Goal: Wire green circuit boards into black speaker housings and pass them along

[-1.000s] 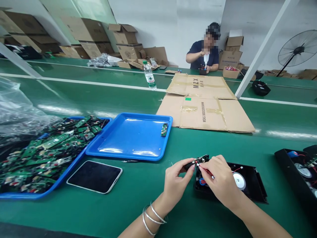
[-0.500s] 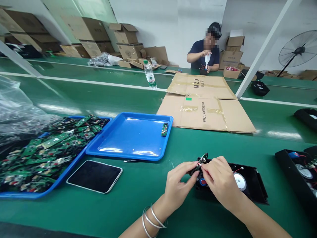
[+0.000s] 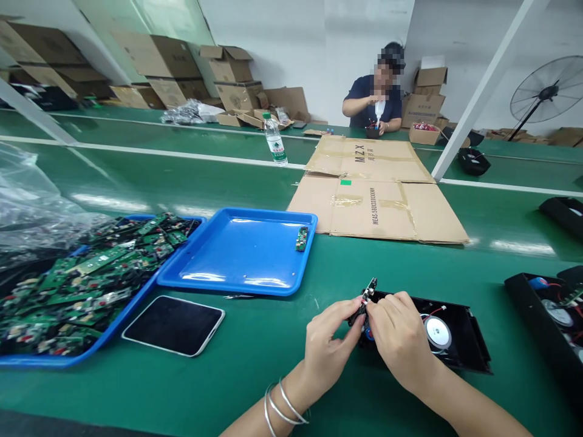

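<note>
Left fingers [image 3: 342, 311] clamp a circuit board [image 3: 370, 289]; right fingers [image 3: 376, 315] close together against it, above the black casing [image 3: 465, 340].

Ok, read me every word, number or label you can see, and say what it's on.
"MZX": flattened cardboard, far part; characters beside it too blurred.
"MEAS:": same cardboard, near part; following digits unclear.
Too small to read: bottle label, background carton print, white disc markings.

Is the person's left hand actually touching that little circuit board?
Touching. The head view shows it: the left hand pinches the lower part of the circuit board, its upper end sticking out past the fingertips.
</note>
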`<state>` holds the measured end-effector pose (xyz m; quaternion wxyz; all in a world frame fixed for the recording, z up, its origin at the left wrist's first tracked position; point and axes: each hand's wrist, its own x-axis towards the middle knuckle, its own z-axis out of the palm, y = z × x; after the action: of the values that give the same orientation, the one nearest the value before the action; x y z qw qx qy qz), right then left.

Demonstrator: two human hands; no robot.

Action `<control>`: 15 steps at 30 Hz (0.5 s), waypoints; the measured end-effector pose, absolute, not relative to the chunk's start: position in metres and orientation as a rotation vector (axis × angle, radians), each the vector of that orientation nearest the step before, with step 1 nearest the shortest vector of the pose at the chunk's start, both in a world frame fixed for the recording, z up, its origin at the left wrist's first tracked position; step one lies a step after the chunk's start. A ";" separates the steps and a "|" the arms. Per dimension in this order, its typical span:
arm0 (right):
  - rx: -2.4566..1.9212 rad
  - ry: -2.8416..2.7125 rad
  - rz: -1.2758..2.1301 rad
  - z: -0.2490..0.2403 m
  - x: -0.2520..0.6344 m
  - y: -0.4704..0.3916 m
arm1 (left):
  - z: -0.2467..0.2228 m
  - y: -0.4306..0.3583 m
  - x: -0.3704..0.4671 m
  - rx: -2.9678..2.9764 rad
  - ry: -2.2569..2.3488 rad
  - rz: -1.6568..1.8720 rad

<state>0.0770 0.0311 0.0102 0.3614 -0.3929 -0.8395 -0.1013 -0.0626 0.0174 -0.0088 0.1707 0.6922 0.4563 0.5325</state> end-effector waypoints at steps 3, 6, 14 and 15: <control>-0.979 -2.153 -0.135 0.010 0.078 0.033 | -0.010 0.018 -0.062 1.993 1.233 1.585; -0.984 -2.147 -0.082 0.009 0.079 0.035 | -0.010 0.018 -0.062 1.994 1.248 1.555; -1.018 -2.020 0.159 0.003 0.078 0.038 | -0.007 0.019 -0.062 1.878 1.241 1.524; -1.024 -2.006 0.190 0.002 0.079 0.039 | -0.006 0.019 -0.063 1.859 1.235 1.507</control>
<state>0.0792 0.0387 0.0023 0.4266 -0.4097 -0.8027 0.0759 -0.0626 0.0193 -0.0058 0.2224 0.6732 0.4471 0.5454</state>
